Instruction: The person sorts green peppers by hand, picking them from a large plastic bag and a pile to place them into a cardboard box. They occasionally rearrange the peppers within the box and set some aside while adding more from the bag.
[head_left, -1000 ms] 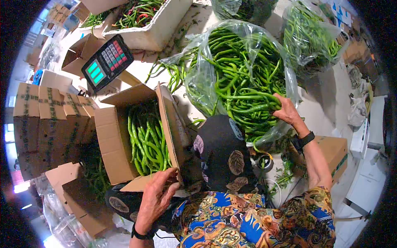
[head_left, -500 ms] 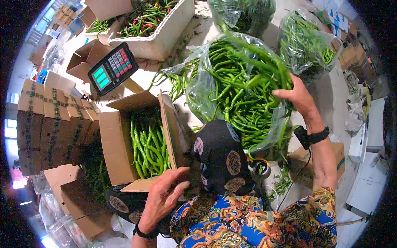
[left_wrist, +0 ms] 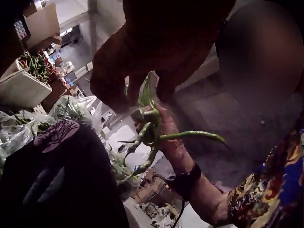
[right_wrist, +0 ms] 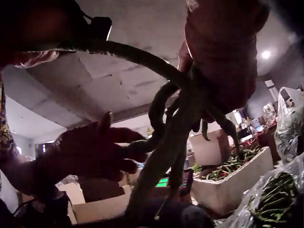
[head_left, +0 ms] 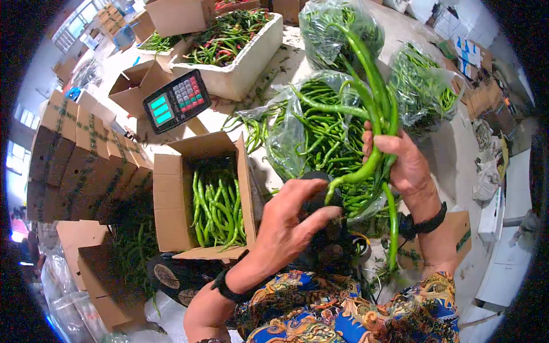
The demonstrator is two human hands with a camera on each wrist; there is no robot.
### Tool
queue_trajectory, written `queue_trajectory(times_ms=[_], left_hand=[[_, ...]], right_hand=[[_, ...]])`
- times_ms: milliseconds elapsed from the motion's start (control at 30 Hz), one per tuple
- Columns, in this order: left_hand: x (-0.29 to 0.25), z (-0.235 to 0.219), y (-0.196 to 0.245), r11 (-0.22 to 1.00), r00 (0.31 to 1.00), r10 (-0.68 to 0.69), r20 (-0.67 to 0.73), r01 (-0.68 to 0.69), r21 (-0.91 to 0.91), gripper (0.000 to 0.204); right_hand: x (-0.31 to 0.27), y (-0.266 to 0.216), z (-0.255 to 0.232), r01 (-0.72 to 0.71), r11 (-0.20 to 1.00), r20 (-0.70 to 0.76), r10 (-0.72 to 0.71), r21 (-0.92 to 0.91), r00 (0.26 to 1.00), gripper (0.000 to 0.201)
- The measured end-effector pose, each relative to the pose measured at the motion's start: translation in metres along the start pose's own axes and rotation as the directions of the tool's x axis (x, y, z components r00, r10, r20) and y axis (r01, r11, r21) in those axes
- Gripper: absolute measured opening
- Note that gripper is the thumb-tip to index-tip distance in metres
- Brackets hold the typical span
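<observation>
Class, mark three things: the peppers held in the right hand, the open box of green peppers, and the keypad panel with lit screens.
Held peppers (head_left: 376,100): head view, bunch's upper part.
Open box (head_left: 169,203): head view, outer side flap.
Keypad panel (head_left: 176,102): head view, middle of its face.

No text readable; scale display (head_left: 160,110), stacked cartons (head_left: 86,154) too indistinct.

Pepper carton (head_left: 170,200) left of bag (head_left: 284,150)
</observation>
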State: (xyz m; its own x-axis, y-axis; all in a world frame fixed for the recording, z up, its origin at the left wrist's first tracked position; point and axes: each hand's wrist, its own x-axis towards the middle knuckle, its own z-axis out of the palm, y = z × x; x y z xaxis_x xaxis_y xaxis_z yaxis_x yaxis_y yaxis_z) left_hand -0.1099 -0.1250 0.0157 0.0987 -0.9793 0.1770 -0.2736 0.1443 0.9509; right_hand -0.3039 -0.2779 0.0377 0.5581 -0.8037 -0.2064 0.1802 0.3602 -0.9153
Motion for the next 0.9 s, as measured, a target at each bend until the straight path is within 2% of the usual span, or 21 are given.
queue_trajectory(times_ms=[33,100,167,200,233,300,367,433,467,500,567,633,700,767,800,833,867,900], left_hand=[[0.002,0.003,0.000,0.996,0.997,0.074,-0.012,-0.073,0.041,0.039],[0.004,0.009,-0.004,0.972,0.982,0.183,-0.044,-0.175,0.156,0.042],[0.001,0.007,-0.002,0.864,0.949,0.305,-0.082,-0.240,0.444,0.039],[-0.004,0.005,-0.006,0.873,0.958,0.278,-0.075,-0.219,0.436,0.036],[-0.010,-0.001,-0.008,0.886,0.954,0.287,-0.083,-0.232,0.402,0.034],[-0.025,-0.010,-0.011,0.883,0.956,0.263,-0.130,-0.184,0.432,0.035],[-0.045,-0.032,-0.012,0.936,0.965,0.177,-0.192,-0.104,0.337,0.038],[-0.064,-0.064,-0.023,0.971,0.962,0.077,-0.263,-0.012,0.240,0.032],[-0.074,-0.083,-0.023,0.977,0.939,-0.169,-0.301,0.201,0.076,0.029],[-0.082,-0.101,-0.024,0.913,0.864,-0.407,-0.295,0.398,-0.094,0.027],[-0.092,-0.130,-0.036,0.868,0.815,-0.492,-0.306,0.432,-0.245,0.029],[-0.100,-0.152,-0.065,0.849,0.798,-0.526,-0.296,0.471,-0.238,0.031],[-0.097,-0.165,-0.085,0.819,0.777,-0.570,-0.266,0.514,-0.254,0.031],[-0.085,-0.172,-0.094,0.830,0.795,-0.551,-0.255,0.554,-0.067,0.032],[-0.080,-0.175,-0.105,0.825,0.790,-0.558,-0.254,0.560,-0.069,0.032],[-0.075,-0.175,-0.120,0.820,0.793,-0.550,-0.262,0.572,0.009,0.032],[-0.070,-0.175,-0.131,0.809,0.796,-0.543,-0.267,0.581,0.086,0.032],[-0.062,-0.173,-0.132,0.806,0.794,-0.550,-0.261,0.586,0.084,0.032]], right_hand=[[-0.003,0.003,0.010,-0.030,0.999,0.014,0.029,0.045,0.999,0.041],[-0.009,0.003,0.031,-0.054,0.998,0.043,0.053,0.010,0.998,0.040],[-0.015,0.007,0.054,-0.085,0.996,0.031,0.086,-0.028,0.996,0.040],[-0.018,0.012,0.066,-0.118,0.991,0.003,0.119,-0.061,0.993,0.040],[-0.020,0.018,0.076,-0.146,0.989,-0.013,0.147,0.034,0.989,0.033],[-0.019,0.027,0.087,-0.151,0.984,0.012,0.151,0.091,0.988,0.036],[-0.015,0.039,0.096,-0.156,0.982,0.025,0.154,0.108,0.988,0.039],[-0.008,0.050,0.093,-0.177,0.979,0.109,0.166,0.100,0.980,0.041],[-0.008,0.051,0.099,-0.202,0.973,0.079,0.194,0.112,0.978,0.044],[-0.005,0.057,0.100,-0.215,0.969,0.085,0.206,0.117,0.975,0.044],[0.000,0.066,0.100,-0.266,0.934,0.209,0.217,0.241,0.953,0.046],[0.002,0.073,0.109,-0.275,0.928,0.223,0.221,0.249,0.949,0.049],[0.003,0.082,0.117,-0.358,0.843,0.333,0.230,0.400,0.914,0.056],[0.005,0.092,0.121,-0.422,0.790,0.390,0.253,0.445,0.885,0.058],[0.009,0.101,0.120,-0.442,0.758,0.428,0.237,0.481,0.872,0.058],[0.011,0.107,0.120,-0.461,0.722,0.463,0.218,0.515,0.859,0.058],[0.012,0.110,0.122,-0.468,0.706,0.449,0.233,0.531,0.862,0.059],[0.014,0.114,0.121,-0.470,0.703,0.445,0.239,0.534,0.863,0.059]])
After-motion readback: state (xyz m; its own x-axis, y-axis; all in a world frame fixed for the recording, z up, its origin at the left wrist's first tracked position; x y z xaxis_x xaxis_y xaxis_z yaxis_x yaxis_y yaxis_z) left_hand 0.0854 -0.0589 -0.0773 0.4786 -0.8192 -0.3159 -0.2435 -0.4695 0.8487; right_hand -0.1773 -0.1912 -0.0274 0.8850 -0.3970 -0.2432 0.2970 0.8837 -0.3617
